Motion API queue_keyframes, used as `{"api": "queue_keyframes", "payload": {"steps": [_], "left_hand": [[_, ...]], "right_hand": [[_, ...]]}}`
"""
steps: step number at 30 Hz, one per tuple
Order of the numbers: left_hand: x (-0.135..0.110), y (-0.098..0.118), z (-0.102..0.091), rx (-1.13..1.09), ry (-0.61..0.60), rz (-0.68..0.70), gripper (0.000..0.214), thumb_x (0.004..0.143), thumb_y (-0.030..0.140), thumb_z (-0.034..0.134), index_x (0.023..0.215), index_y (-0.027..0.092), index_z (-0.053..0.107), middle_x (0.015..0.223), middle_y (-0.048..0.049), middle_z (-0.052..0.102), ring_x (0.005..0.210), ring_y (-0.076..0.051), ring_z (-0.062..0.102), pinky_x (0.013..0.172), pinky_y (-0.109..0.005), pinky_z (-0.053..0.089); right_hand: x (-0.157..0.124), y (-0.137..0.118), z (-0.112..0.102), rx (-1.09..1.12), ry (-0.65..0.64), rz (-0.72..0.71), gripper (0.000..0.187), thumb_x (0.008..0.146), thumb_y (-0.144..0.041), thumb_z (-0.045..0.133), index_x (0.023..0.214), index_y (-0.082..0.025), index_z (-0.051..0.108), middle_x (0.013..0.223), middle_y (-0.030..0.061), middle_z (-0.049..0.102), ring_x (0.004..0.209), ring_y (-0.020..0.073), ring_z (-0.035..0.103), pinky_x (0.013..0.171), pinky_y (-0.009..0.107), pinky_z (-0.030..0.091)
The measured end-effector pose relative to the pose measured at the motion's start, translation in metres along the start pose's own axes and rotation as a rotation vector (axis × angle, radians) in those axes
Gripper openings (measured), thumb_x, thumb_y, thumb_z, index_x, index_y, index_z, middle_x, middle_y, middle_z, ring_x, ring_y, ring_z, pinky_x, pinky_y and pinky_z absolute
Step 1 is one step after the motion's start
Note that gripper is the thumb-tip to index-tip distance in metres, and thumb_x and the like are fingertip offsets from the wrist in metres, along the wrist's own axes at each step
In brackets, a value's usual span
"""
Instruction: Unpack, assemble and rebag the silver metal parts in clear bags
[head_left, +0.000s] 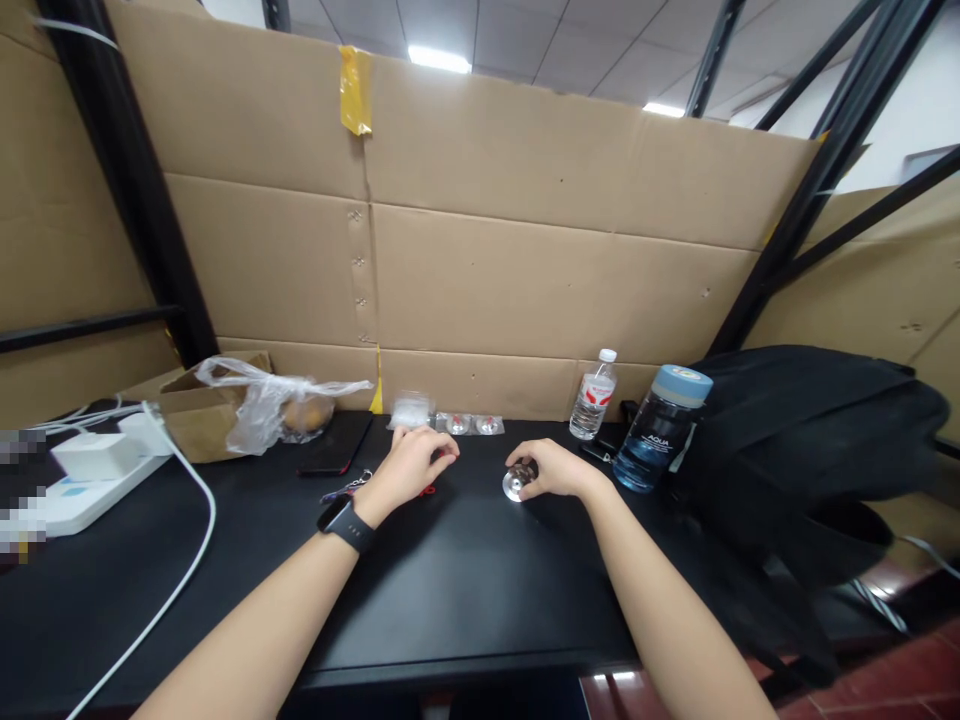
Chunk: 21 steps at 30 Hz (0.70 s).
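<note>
My right hand [551, 468] grips a small round shiny metal disc [514, 486] by its rim, between thumb and fingers, at the middle of the black table. To the left, my left hand [409, 465], with a black watch on its wrist, hovers with bent fingers and a gap between thumb and forefinger; nothing shows in it. Partly hidden under that hand lies a bunch of keys or charms [349, 487] with a red cord [427, 491]. Just beyond sit clear packets [472, 425] with round silvery pieces, beside a whitish plastic packet [412, 409].
A water bottle [594, 395] and a blue-lidded bottle [660, 430] stand right, before a black backpack [802, 450]. At left are a dark flat device [335, 447], a plastic bag [262, 405], a cardboard box [206, 410] and a power strip [97, 495] with a white cable. Cardboard walls the back.
</note>
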<state>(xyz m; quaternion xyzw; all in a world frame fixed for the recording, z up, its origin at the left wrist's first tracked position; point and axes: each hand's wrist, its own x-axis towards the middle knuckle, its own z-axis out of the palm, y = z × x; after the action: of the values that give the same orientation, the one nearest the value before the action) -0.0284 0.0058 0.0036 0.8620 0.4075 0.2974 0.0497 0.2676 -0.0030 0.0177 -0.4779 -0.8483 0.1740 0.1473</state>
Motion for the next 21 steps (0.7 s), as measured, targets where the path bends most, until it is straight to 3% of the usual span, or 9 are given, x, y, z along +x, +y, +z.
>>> {"api": "queue_keyframes", "payload": {"steps": [8,16,21], "left_hand": [[0.001,-0.002,0.006,-0.037,0.007,-0.045,0.013,0.089,0.032,0.067,0.100,0.030,0.074,0.099,0.0004,0.076,0.102,-0.021,0.063,0.093,-0.036,0.031],[0.001,0.003,0.004,-0.055,0.057,-0.090,0.013,0.092,0.036,0.064,0.092,0.030,0.076,0.101,0.0000,0.075,0.104,-0.023,0.061,0.095,-0.038,0.031],[0.001,0.007,0.007,-0.117,0.114,-0.121,0.016,0.092,0.038,0.063,0.091,0.029,0.076,0.112,-0.0020,0.070,0.111,-0.024,0.058,0.097,-0.040,0.034]], "right_hand": [[0.002,0.000,0.002,-0.080,-0.078,-0.079,0.054,0.053,-0.017,0.086,0.106,-0.024,0.077,0.119,0.0069,0.068,0.108,0.0269,0.064,0.098,0.033,0.046],[0.004,0.000,0.007,-0.142,-0.068,-0.122,0.047,0.054,-0.014,0.082,0.101,-0.020,0.077,0.126,0.0097,0.063,0.111,0.0286,0.061,0.098,0.035,0.046],[0.004,-0.011,0.005,-0.035,0.088,-0.204,0.046,0.056,-0.018,0.082,0.102,-0.022,0.075,0.125,0.0081,0.062,0.114,0.0274,0.059,0.101,0.036,0.045]]}}
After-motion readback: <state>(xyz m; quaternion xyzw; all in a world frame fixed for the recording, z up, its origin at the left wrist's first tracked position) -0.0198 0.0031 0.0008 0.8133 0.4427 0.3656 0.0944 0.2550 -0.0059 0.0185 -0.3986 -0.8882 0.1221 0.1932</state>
